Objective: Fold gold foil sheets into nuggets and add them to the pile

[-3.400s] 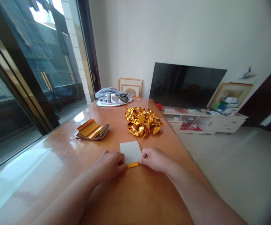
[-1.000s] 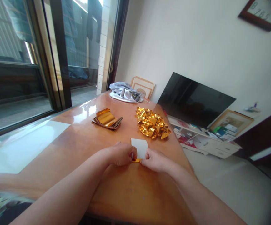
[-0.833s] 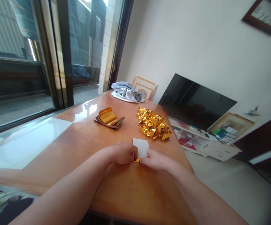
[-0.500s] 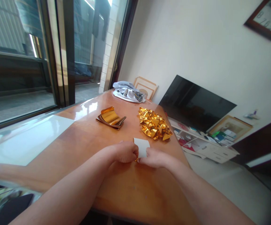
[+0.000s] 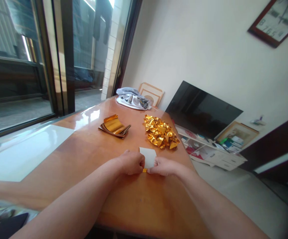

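Pinches the sheet (image 5: 148,157) by its near gold fold with the fingers of both hands, left hand (image 5: 133,162) on the left, right hand (image 5: 163,166) on the right. Has it white side up on the near worktop (image 5: 134,205). Also has a gold stack (image 5: 114,125) far left, plus a crinkly gold pile (image 5: 160,131) far right.

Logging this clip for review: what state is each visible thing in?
Sheet, white side up, gold strip at near edge
Left hand, curled, pinching sheet's near left
Right hand, curled, pinching sheet's near right
Gold stack, loose, top curled
Gold pieces, folded, heaped
Cloth, bunched
TV, screen dark
Frames, leaning
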